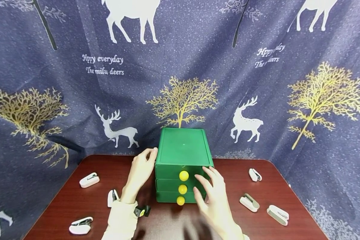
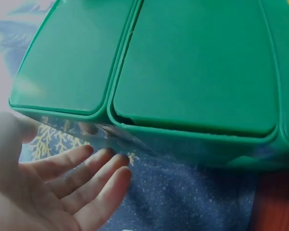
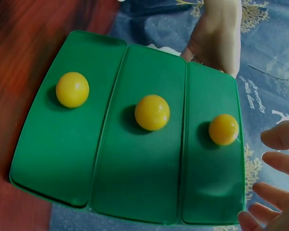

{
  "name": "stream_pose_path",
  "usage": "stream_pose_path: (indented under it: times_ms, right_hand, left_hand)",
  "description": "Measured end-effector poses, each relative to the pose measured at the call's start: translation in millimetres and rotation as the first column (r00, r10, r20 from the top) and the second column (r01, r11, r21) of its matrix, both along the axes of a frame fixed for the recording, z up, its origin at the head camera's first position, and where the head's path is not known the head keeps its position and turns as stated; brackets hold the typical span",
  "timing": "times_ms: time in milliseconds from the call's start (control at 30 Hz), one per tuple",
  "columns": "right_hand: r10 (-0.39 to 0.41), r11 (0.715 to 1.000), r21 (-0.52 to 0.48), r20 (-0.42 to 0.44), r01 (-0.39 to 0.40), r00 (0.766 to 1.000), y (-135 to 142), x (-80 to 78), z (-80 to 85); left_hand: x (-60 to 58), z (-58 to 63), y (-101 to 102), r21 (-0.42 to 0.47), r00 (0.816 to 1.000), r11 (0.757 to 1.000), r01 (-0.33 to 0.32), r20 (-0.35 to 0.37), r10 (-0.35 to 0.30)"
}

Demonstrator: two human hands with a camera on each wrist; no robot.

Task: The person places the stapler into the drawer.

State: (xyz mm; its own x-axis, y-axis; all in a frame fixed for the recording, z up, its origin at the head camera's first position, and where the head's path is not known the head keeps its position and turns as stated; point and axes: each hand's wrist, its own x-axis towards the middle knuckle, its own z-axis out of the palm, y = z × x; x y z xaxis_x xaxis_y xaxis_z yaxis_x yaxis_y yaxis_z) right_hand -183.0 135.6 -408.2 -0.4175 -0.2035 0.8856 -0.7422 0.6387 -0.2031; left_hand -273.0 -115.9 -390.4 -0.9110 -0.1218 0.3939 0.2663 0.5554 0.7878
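A green three-drawer box (image 1: pixel 184 146) stands on the table with its drawers closed. Each drawer front carries a round yellow knob, such as the top knob (image 1: pixel 184 175). My left hand (image 1: pixel 142 168) is at the box's left side, fingers extended along the side wall in the left wrist view; whether they touch it is unclear. In front of the box's right half is my right hand (image 1: pixel 214 193), fingers spread and slightly bent, holding nothing. Its fingertips are near the upper right edge of the box, to the right of the knobs.
White staplers lie on both sides of the reddish-brown table (image 1: pixel 165 220): the left ones include a stapler (image 1: pixel 89 180) and another stapler (image 1: pixel 81 226); on the right are a small stapler (image 1: pixel 255 175) and two others. A blue patterned cloth (image 1: pixel 186 60) hangs behind.
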Motion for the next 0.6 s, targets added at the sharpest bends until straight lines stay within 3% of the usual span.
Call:
stream_pose_path:
  times_ms: [267,600]
  right_hand:
    - [-0.003,1.0,-0.026,0.088,0.005,0.996,-13.2,-3.7,-6.9]
    - [0.082,0.989,-0.134,0.167,-0.06,0.982,-27.3,-18.5,-18.0]
  left_hand:
    - [-2.7,-3.7,3.5,0.071,1.0,0.997,0.006,-0.028,-0.004]
    - [-2.2,0.0,4.9,0.09,0.997,0.996,0.028,-0.074,-0.021]
